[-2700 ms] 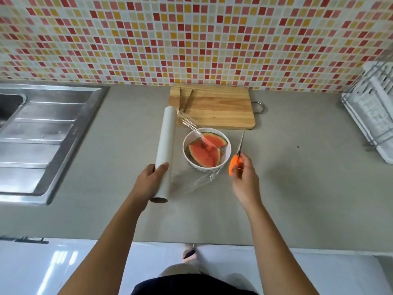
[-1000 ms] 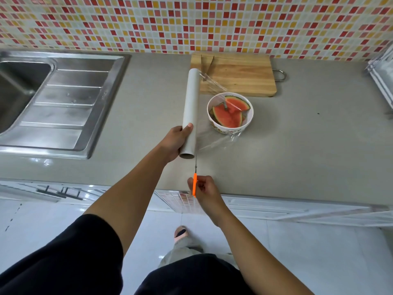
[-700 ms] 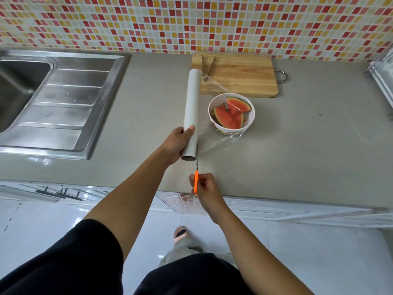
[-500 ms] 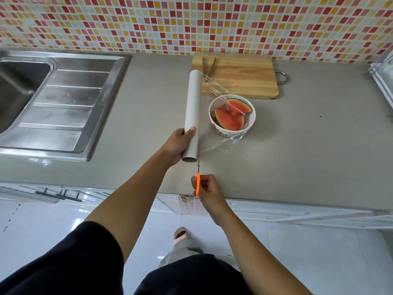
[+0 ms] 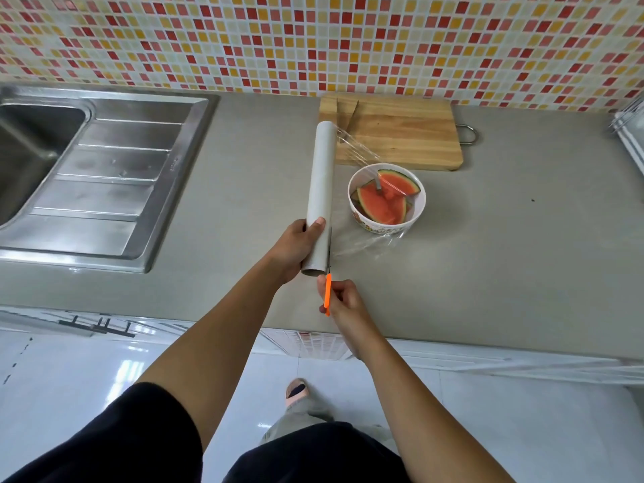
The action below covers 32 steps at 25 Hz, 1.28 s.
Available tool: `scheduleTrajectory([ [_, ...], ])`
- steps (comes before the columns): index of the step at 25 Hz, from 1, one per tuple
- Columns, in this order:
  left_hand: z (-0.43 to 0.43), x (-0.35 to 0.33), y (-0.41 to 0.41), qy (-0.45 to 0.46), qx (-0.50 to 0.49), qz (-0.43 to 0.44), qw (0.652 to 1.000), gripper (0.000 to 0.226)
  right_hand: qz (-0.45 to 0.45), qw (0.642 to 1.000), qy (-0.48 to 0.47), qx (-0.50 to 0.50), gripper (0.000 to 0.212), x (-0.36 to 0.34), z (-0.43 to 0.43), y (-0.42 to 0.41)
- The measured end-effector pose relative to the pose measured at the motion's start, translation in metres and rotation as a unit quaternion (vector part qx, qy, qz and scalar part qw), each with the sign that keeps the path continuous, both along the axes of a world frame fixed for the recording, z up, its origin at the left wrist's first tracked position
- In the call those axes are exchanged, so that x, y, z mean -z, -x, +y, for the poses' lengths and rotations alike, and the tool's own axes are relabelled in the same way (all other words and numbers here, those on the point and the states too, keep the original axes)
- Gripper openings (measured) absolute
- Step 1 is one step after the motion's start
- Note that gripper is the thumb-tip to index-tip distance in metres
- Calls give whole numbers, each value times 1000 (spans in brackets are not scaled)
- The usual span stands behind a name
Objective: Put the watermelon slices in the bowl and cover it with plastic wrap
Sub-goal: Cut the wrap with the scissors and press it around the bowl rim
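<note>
A white bowl (image 5: 420,212) on the grey counter holds red watermelon slices (image 5: 383,206). A clear sheet of plastic wrap (image 5: 362,244) stretches over the bowl from a long grey roll (image 5: 320,183) lying to the bowl's left. My left hand (image 5: 294,247) grips the roll's near end. My right hand (image 5: 343,299) holds orange-handled scissors (image 5: 327,294), whose blades point away from me along the right side of the roll, into the film's near edge.
A wooden cutting board (image 5: 400,134) lies behind the bowl against the tiled wall. A steel sink with drainboard (image 5: 104,179) fills the left of the counter. A white dish rack (image 5: 630,134) shows at the right edge. The counter's front edge (image 5: 453,343) runs near my right wrist.
Over the last second the scissors have moved forward along the roll into the film's near edge. Earlier my right hand held them beside the bowl, and the view has since shifted back.
</note>
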State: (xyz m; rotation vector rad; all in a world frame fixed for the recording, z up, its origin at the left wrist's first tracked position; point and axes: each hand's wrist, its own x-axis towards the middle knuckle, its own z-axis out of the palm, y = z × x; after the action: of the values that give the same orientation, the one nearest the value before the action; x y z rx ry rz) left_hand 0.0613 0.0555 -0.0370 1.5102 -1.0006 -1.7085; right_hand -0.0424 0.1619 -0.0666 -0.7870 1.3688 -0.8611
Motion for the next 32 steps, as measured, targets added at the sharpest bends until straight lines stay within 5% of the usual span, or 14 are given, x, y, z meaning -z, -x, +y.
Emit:
scheduleTrajectory([
  [32,-17,-1,-25,-4,80,4,997,43,20,996,42,71,33,9,-102,-4],
])
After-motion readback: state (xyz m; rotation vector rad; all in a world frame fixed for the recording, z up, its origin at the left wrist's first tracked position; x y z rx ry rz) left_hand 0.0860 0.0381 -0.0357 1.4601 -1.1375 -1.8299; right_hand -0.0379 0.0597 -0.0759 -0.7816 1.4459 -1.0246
